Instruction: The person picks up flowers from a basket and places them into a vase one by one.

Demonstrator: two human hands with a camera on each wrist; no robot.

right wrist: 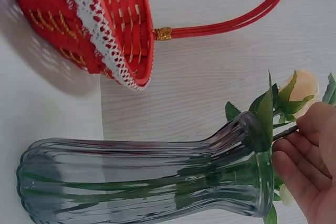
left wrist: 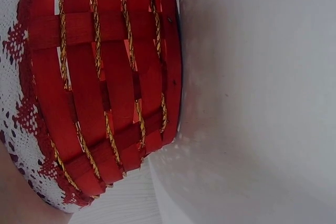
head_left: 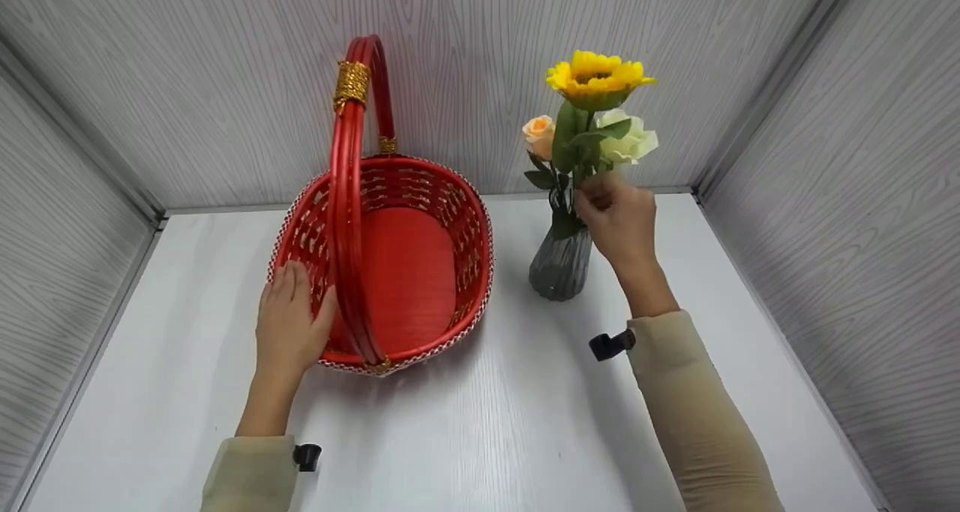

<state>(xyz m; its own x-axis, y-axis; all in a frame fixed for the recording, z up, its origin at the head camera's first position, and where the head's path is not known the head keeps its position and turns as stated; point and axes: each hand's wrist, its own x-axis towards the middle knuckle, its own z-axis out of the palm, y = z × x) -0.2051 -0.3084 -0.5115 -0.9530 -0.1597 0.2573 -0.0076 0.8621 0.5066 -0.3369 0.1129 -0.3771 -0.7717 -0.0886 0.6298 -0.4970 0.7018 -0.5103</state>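
On the white tabletop [head_left: 525, 422], the left hand [head_left: 289, 324] lies flat-fingered against the red basket [head_left: 409, 272], steadying its rim, while the right hand [head_left: 619, 215] pinches a flower stem [right wrist: 283, 132] above the grey glass vase [head_left: 559, 268], just right of the basket.

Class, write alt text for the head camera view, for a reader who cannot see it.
A person's right hand pinches the stems of a flower bunch, a sunflower and two roses, standing in a grey glass vase. Their left hand rests on the rim of an empty red woven basket on a white table.
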